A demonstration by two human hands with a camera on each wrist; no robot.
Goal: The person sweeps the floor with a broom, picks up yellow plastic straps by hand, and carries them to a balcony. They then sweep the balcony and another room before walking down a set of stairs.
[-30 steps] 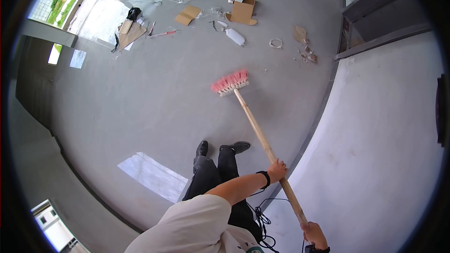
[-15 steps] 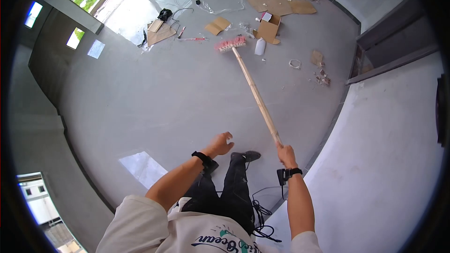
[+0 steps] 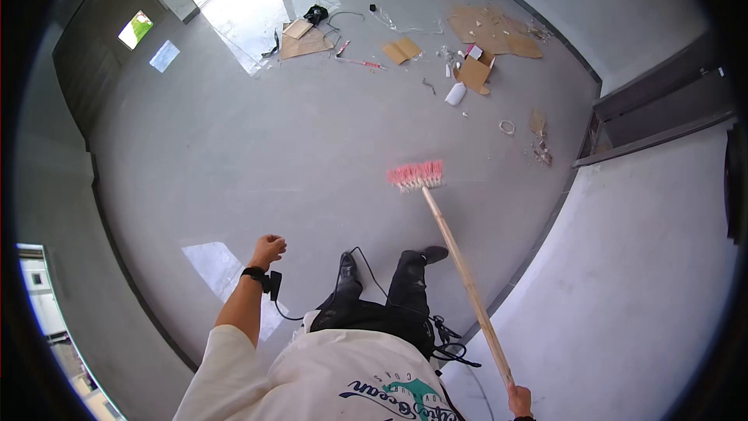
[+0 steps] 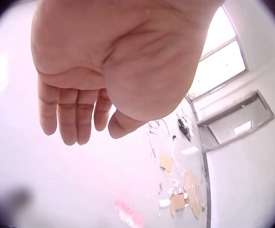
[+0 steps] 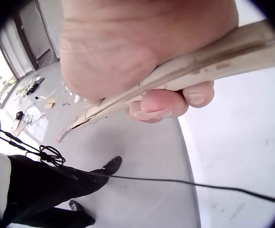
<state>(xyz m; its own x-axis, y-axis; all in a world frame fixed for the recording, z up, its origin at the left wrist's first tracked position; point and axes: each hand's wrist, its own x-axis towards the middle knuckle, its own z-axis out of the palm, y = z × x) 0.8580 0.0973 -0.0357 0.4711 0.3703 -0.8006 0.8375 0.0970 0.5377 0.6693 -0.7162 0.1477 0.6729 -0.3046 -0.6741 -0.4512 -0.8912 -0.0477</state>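
A broom with pink and white bristles (image 3: 417, 175) has its head low over the grey floor, ahead of the person's feet. Its long wooden handle (image 3: 466, 273) slants back toward the lower right. Near the handle's rear end my right hand (image 3: 520, 401) grips it, fingers wrapped around the wood (image 5: 194, 69) in the right wrist view. Away to the left, my left hand (image 3: 268, 249) hangs in the air and holds nothing. The left wrist view shows that hand's palm (image 4: 113, 57) with loosely bent fingers.
Litter lies farther off: an opened cardboard box (image 3: 474, 72), a white bottle-like item (image 3: 456, 93), flat cardboard (image 3: 499, 30), a white ring (image 3: 507, 127) and brown scraps (image 3: 541, 152). A white wall (image 3: 623, 281) rises at right. Black cable (image 3: 448, 339) hangs beside the legs.
The left hand has let go of the handle and swung left. The broom head went forward toward the litter, then came back nearer the feet as the right hand drew back.
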